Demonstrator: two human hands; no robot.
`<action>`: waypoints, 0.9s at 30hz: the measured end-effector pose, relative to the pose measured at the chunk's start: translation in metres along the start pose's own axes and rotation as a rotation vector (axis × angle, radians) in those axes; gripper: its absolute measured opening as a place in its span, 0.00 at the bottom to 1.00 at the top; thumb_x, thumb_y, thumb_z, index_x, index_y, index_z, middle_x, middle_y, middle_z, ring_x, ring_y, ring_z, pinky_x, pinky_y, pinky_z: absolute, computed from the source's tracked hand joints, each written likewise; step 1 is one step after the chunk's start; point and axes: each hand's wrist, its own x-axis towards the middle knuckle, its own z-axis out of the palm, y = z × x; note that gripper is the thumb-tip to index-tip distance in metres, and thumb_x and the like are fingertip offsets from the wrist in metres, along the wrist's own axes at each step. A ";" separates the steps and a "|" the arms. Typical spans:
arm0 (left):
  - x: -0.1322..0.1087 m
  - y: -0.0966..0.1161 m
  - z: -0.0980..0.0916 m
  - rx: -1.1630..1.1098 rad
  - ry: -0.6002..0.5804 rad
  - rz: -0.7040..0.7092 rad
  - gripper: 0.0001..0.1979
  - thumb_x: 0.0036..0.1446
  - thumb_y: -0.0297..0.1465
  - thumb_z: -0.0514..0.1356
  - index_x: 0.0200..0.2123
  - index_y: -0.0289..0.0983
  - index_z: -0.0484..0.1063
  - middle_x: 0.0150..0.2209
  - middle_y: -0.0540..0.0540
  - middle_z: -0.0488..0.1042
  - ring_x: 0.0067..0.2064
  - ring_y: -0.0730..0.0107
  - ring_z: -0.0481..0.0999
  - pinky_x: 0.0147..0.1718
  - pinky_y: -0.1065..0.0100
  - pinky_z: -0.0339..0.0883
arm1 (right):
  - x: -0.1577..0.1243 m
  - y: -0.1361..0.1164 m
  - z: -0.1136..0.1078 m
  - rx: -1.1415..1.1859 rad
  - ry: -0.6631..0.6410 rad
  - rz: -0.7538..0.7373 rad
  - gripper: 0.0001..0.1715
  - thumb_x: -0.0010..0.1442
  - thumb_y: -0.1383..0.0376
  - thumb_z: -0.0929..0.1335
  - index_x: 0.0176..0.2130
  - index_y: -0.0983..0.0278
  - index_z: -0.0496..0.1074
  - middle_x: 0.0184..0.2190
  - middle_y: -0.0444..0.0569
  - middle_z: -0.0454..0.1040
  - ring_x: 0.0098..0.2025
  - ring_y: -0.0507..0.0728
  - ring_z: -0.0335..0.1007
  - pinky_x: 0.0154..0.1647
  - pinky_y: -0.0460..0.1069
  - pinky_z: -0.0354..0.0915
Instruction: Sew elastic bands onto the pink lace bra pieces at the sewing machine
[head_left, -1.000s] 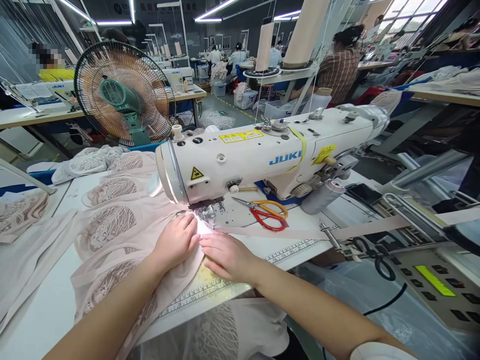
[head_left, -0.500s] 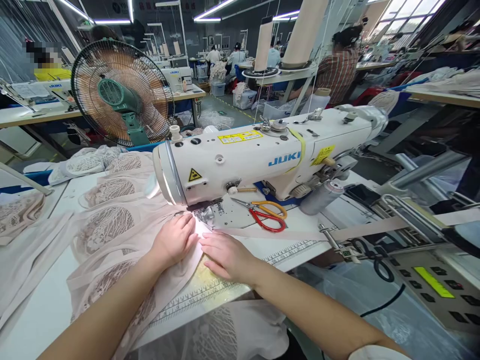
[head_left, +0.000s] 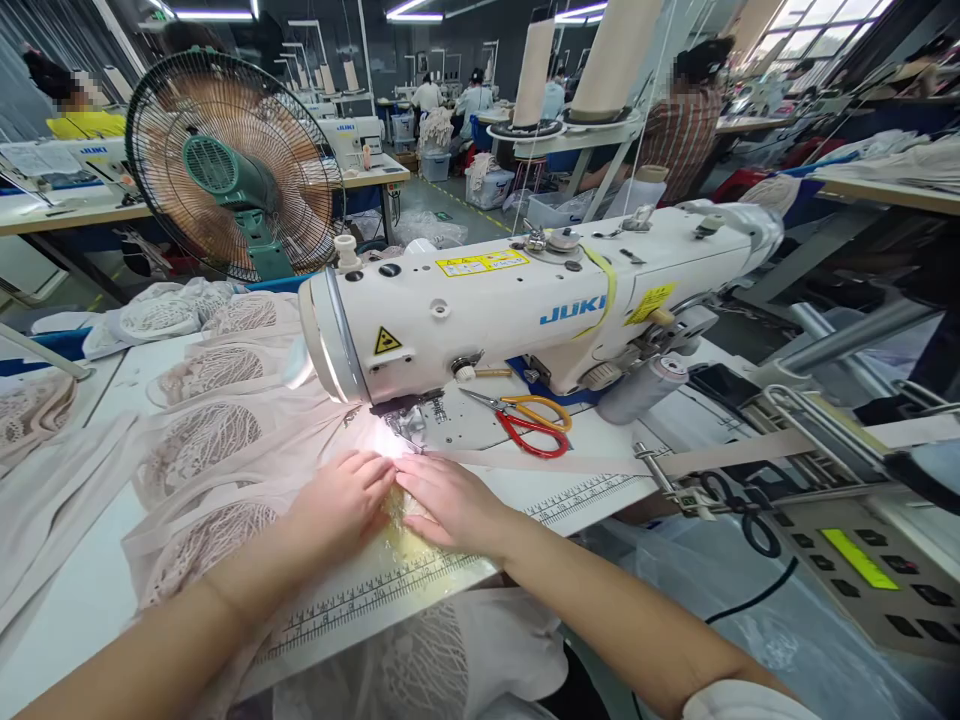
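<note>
Pale pink fabric (head_left: 384,432) lies on a white table (head_left: 525,485), its far edge at the head of a white JUKI sewing machine (head_left: 487,310). The left hand (head_left: 339,505) and right hand (head_left: 454,503) lie palm down, fingertips meeting at the cloth; whether either pinches it, I cannot tell. Scissors (head_left: 534,425) with orange and red handles lie beyond the right hand. A fan (head_left: 232,170) stands behind, at left.
</note>
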 end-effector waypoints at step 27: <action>-0.020 -0.014 -0.022 0.217 -0.181 -0.240 0.16 0.61 0.26 0.46 0.37 0.35 0.74 0.38 0.38 0.77 0.37 0.58 0.75 0.33 0.61 0.67 | -0.002 0.009 0.005 0.056 0.009 0.008 0.22 0.60 0.59 0.66 0.51 0.69 0.70 0.57 0.60 0.69 0.60 0.63 0.63 0.59 0.58 0.61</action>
